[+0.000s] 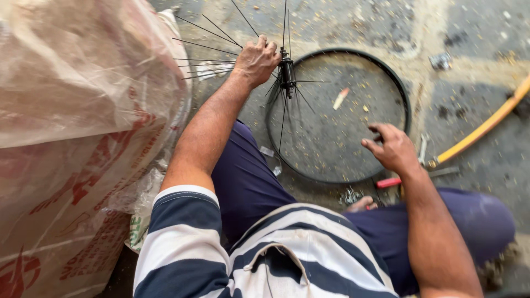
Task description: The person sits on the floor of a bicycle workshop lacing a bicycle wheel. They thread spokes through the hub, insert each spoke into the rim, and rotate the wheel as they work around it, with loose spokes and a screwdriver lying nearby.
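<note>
Gripping hub [286, 72] spokes, left hand [255, 59] closed, fingertips hidden, right hand [393, 148] open above rim [406, 105].

Your left hand [255, 59] grips a dark metal hub [287, 73] with thin, glossy wire spokes [207, 45]. The rim [406, 99] looks matt black. The floor [475, 33] is rough, gritty concrete. The sacks [72, 110] are crinkled, glossy plastic. Your shirt [287, 248] is soft striped cloth.
</note>
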